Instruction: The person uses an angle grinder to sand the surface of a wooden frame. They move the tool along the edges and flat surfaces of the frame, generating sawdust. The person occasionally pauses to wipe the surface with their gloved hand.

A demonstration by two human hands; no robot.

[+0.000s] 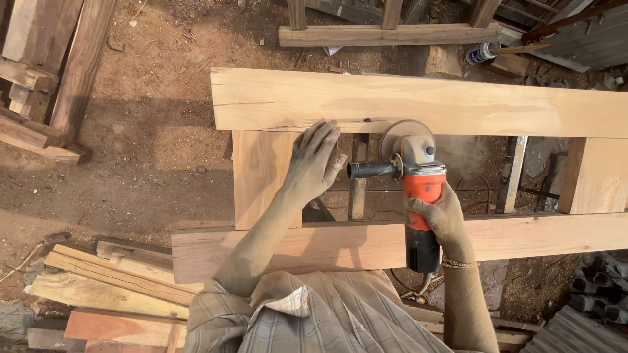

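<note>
Fingers [425, 212] around grinder [418, 189] body, seemingly

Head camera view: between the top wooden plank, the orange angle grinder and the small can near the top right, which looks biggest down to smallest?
1. Top wooden plank
2. Orange angle grinder
3. Small can, though it lies farther from the camera

container: a small cylindrical can [482, 53] lying on its side on the dirt ground, top right, beside a wooden stick
label: white wrap with a blue band
signs: none
screens: none
</note>
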